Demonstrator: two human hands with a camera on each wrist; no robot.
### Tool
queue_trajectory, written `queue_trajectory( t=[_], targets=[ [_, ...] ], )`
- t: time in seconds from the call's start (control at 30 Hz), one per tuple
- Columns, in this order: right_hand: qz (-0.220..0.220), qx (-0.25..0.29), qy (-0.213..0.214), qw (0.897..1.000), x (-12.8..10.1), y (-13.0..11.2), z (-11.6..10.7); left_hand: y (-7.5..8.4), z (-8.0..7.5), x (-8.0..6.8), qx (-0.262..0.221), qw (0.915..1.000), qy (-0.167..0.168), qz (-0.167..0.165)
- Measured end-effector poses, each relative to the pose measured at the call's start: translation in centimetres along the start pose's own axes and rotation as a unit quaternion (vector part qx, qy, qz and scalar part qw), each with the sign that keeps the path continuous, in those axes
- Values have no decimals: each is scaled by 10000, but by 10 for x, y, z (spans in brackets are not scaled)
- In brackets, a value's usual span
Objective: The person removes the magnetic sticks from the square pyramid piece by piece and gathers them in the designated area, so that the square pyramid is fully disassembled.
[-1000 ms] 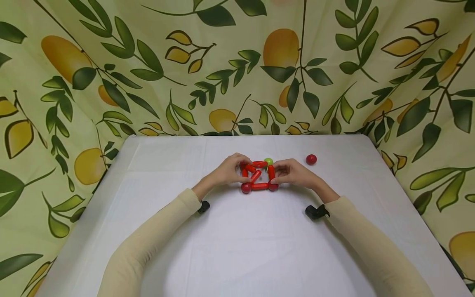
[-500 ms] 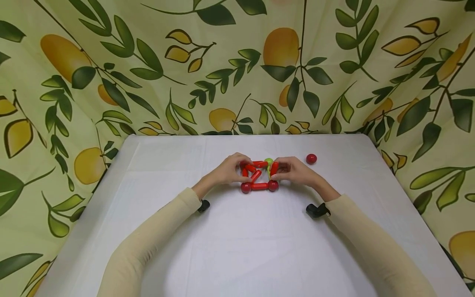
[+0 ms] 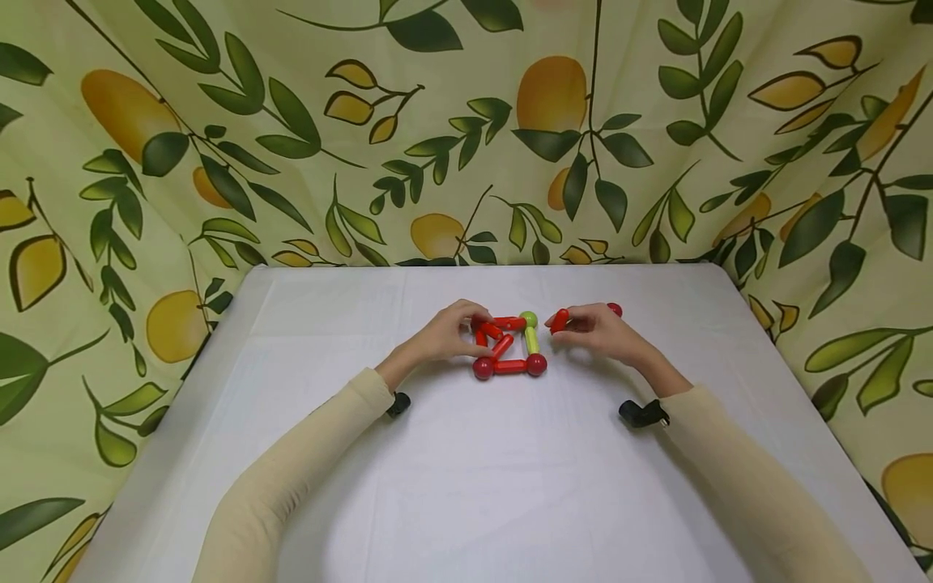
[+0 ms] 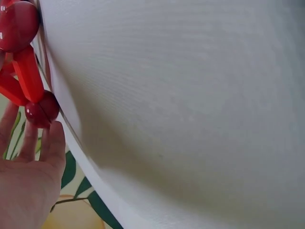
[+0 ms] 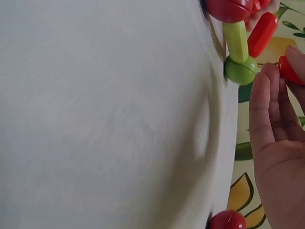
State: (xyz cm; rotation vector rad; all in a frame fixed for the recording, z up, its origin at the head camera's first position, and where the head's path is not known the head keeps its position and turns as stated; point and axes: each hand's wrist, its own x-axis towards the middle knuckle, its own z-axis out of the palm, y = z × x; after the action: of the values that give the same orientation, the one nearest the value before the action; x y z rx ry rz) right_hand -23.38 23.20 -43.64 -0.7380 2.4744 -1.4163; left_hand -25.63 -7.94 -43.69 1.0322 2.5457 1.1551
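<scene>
In the head view, a square toy frame of red rods (image 3: 511, 367) and balls lies mid-table. One side is a yellow-green rod (image 3: 532, 342), with a green ball (image 3: 528, 319) at its far end and a dark red ball (image 3: 536, 364) at its near end. My left hand (image 3: 450, 334) holds the frame's left side, fingertips against the far corner ball (image 4: 43, 109) and thumb near the front corner. To the right of the frame, my right hand (image 3: 603, 330) pinches a loose red rod (image 3: 560, 321) between thumb and fingers.
A spare red ball (image 3: 615, 309) lies behind my right hand, partly covered by it; the right wrist view shows this ball (image 5: 228, 221) on the table. A patterned curtain (image 3: 437, 146) stands behind the white table (image 3: 466, 478).
My right hand has lifted the red rod off the frame's right side and drawn it away to the right. The yellow-green rod beneath is now exposed. My left hand has stayed put.
</scene>
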Motion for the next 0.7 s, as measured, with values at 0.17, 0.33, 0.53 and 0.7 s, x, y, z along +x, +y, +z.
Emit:
queue_trajectory(
  t=[0.17,0.33,0.53,0.7],
  targets=[
    [82,353,150,9992,-11,-11,-8,-7,0,0,-240,9994,11,-229],
    [189,563,286,9978,-22,-20,-16,-7,-1,-1,-437,9984,10,-363],
    [290,294,485,9980,-35,-6,-27,-7,-1,0,-493,9981,-1,-382],
    [294,148,742,9967,-43,17,-42,-8,-1,0,-473,9980,-11,-417]
  ],
)
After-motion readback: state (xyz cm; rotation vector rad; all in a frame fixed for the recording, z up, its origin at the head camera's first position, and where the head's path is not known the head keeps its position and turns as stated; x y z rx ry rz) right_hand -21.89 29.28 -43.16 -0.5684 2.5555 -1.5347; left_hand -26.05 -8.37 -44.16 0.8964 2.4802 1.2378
